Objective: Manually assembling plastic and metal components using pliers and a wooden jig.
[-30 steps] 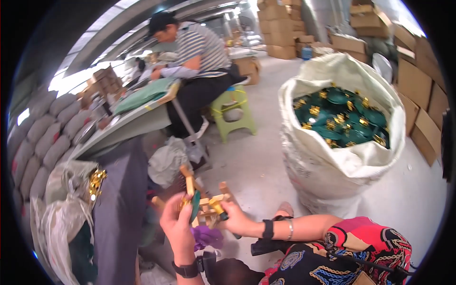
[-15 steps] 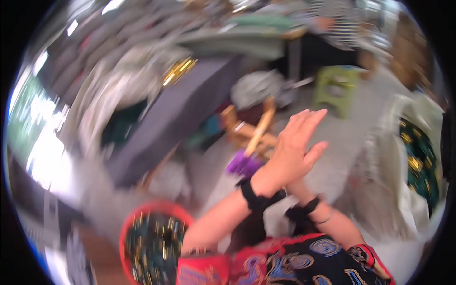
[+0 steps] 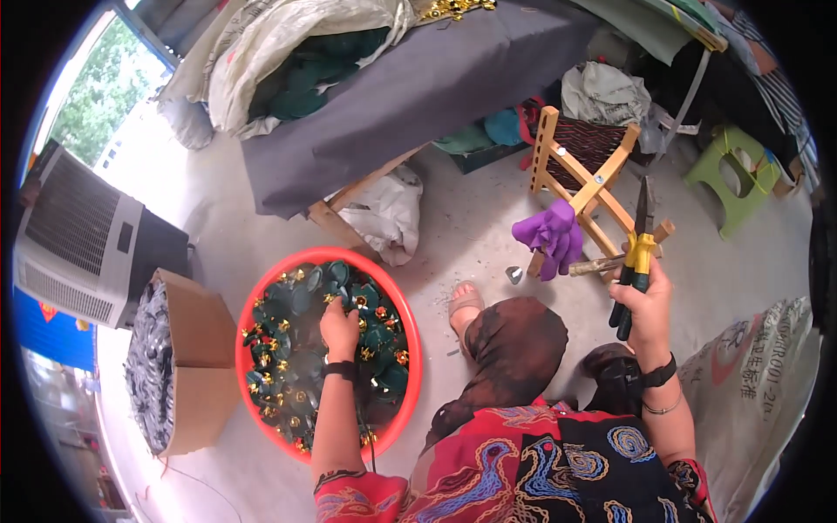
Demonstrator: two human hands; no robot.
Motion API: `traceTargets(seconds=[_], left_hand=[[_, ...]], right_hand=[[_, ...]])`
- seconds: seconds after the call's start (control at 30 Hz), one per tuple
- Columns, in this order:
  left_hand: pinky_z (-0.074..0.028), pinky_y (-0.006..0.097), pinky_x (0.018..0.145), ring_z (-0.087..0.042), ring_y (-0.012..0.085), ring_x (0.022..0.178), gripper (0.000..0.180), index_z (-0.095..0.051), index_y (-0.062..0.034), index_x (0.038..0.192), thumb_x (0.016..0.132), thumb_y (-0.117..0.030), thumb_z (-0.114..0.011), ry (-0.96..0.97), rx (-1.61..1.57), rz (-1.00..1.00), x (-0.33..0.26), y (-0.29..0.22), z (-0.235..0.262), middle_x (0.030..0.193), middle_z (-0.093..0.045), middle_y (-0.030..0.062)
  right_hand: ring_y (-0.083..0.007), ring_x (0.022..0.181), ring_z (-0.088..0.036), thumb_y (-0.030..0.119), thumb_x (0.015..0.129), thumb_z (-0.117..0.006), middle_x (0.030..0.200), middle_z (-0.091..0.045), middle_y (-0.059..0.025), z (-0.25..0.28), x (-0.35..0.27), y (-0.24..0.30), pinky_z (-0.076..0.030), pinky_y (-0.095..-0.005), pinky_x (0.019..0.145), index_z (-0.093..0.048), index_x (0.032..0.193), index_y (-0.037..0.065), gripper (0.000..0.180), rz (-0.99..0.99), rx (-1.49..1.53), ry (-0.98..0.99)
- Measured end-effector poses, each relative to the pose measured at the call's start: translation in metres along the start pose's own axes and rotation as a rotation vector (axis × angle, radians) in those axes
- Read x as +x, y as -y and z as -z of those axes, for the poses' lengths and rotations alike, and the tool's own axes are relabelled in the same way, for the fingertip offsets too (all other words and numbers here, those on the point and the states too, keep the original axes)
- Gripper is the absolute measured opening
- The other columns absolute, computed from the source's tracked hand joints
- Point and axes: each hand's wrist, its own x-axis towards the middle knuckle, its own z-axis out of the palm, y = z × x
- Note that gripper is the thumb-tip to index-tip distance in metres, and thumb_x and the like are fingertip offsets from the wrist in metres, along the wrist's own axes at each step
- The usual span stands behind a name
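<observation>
My left hand (image 3: 338,329) reaches into a round red basin (image 3: 416,366) on the floor. The basin holds many dark green cup-like pieces (image 3: 392,378) with small gold parts. My left fingers are closed among these pieces; their tips are partly hidden, so what they grip cannot be made out. On the right, my right hand (image 3: 649,301) is wrapped round a pair of pliers (image 3: 643,247) with yellow and black handles. The plier jaws point up, away from me. Beyond that hand, a wooden folding stool (image 3: 602,180) has a purple cloth (image 3: 549,237) bunched on its near side.
A cardboard box (image 3: 202,397) of dark grey pieces stands left of the basin, near a grey vented appliance (image 3: 74,231). A grey-covered table (image 3: 349,139) crosses the far side. There is a green plastic stool (image 3: 737,174) at far right and a white woven sack (image 3: 741,383) at near right.
My view has turned and steadied. Before, my hands were close together and no pliers showed; now the left is down in the basin and the right holds pliers.
</observation>
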Motion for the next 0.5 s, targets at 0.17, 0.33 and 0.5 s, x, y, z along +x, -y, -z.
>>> traceTargets(seconds=[0.17,0.33,0.5], left_hand=[[-0.051,0.044,0.071,-0.063,0.0341,0.083,0.030,-0.061,-0.0065,0.095,0.069,-0.017,-0.072,0.215,0.293,-0.118,0.015,-0.002,-0.042,0.089,-0.066,0.0147],[-0.051,0.044,0.064,-0.064,0.0343,0.071,0.017,-0.066,-0.0056,0.085,0.071,-0.013,-0.059,0.097,0.364,-0.075,0.039,-0.010,-0.042,0.076,-0.065,0.0160],[-0.050,0.037,0.065,-0.063,0.0301,0.070,0.021,-0.065,-0.0025,0.093,0.073,-0.007,-0.060,-0.010,-0.369,-0.372,0.059,-0.142,-0.010,0.078,-0.063,0.0163]], right_hand=[[-0.0084,0.073,-0.051,-0.001,0.063,-0.067,0.083,-0.054,0.0005,-0.007,0.005,-0.009,-0.045,-0.0234,0.065,-0.055,0.107,0.004,0.046,-0.023,0.045,0.001],[-0.0087,0.072,-0.051,0.001,0.062,-0.068,0.083,-0.054,0.0001,0.000,0.014,-0.003,-0.044,-0.0237,0.064,-0.055,0.108,0.003,0.048,-0.042,0.024,-0.067],[-0.0087,0.072,-0.051,-0.001,0.064,-0.067,0.084,-0.054,-0.0003,0.008,0.023,0.004,-0.044,-0.0237,0.064,-0.055,0.111,0.002,0.049,0.002,-0.023,-0.148]])
